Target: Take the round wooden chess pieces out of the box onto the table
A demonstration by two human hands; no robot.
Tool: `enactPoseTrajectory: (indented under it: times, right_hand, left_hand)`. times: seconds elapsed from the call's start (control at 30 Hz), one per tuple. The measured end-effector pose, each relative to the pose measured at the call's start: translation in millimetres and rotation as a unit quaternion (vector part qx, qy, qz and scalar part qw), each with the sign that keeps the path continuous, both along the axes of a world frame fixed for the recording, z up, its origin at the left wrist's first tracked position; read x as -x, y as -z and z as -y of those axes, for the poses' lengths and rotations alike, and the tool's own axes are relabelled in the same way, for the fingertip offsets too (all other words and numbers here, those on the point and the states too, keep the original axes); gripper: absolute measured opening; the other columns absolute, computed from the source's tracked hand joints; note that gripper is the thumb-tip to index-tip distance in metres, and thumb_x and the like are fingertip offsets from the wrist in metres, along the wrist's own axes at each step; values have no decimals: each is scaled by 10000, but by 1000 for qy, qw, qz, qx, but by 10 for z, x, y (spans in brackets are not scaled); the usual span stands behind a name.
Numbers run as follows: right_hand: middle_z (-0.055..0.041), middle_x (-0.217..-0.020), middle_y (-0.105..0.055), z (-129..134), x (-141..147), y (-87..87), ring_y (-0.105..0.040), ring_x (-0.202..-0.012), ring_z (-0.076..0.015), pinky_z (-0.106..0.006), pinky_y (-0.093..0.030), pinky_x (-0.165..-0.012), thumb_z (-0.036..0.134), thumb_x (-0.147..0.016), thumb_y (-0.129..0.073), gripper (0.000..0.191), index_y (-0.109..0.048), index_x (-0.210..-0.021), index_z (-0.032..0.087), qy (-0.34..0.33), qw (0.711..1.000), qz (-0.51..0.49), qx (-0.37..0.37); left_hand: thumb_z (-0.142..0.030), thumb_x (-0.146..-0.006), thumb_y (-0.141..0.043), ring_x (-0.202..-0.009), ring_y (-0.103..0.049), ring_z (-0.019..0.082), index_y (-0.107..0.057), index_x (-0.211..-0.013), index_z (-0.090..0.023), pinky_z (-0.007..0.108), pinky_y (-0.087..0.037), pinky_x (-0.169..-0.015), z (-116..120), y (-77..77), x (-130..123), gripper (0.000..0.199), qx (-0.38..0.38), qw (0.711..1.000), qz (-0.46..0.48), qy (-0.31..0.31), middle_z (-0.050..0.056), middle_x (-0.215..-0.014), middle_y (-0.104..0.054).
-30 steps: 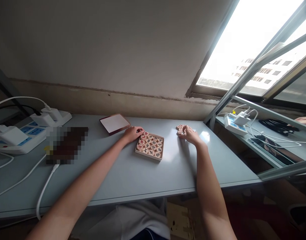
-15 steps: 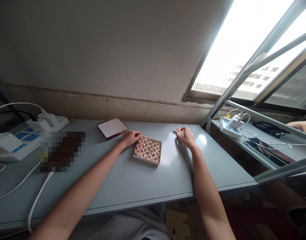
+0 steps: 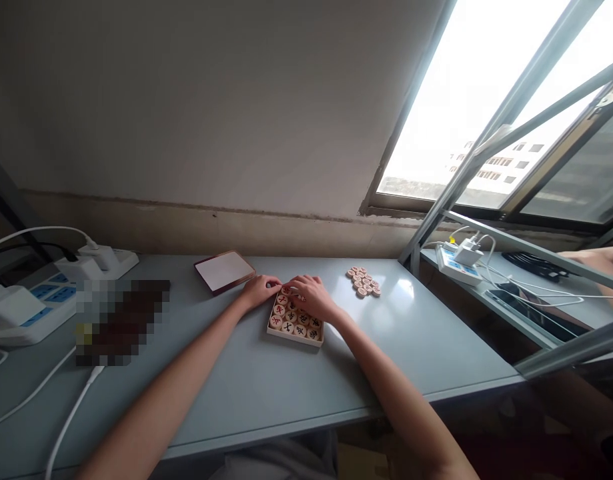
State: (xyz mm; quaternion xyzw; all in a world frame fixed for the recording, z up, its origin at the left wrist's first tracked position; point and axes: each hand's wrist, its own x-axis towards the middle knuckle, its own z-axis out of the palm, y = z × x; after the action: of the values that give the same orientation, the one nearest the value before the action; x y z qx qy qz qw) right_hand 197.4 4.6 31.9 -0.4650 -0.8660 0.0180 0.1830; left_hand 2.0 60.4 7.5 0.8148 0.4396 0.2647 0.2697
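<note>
An open shallow box (image 3: 295,339) holds rows of round wooden xiangqi pieces (image 3: 287,327) marked with red and black characters. My left hand (image 3: 260,291) is at its far left corner, with curled fingers against the edge. My right hand (image 3: 312,297) reaches over the far side of the box, covering several pieces. Its fingers are bent down close together, and a red-marked piece shows under them. To the right, a cluster of loose xiangqi pieces (image 3: 364,281) lies flat on the grey table (image 3: 421,333).
The box lid (image 3: 225,270) lies inside up, left of the box. Power strips with chargers (image 3: 56,280) and white cables stand on the left, beside a blurred dark object (image 3: 123,323). A metal frame (image 3: 436,207), another power strip (image 3: 459,263) and a person's arm (image 3: 599,260) are at right.
My right hand has moved left from the loose pieces to the far side of the box, uncovering the cluster. My left hand stays at the box corner. The view has tilted up slightly.
</note>
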Motion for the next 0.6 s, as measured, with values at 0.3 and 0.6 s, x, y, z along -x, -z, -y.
enactPoseTrajectory:
  times: [0.3,0.6]
  right_hand:
    - [-36,-1130,-591,-25,-85,24,-484,-1050,-217,-368,-336,-892,436,-843,-571,246,-610,-1026,277,43,998,-53,-7]
    - [-21,-1187,-580,-34,-69,54,-471,-1089,-214,-376,-326,-917,426,-850,-570,299,-599,-1126,315,13,998,-57,11]
  left_hand:
    - [-455,-787,-462,-869,-637,240,-720,-876,-208,294,-462,-789,-11,-5,-3,368,7,1000,-7,4,42,-934,-726]
    - [-456,-791,-473,-839,-642,221,-709,-878,-211,279,-453,-780,1,5,-11,351,-8,1000,-14,-6,38,-909,-725]
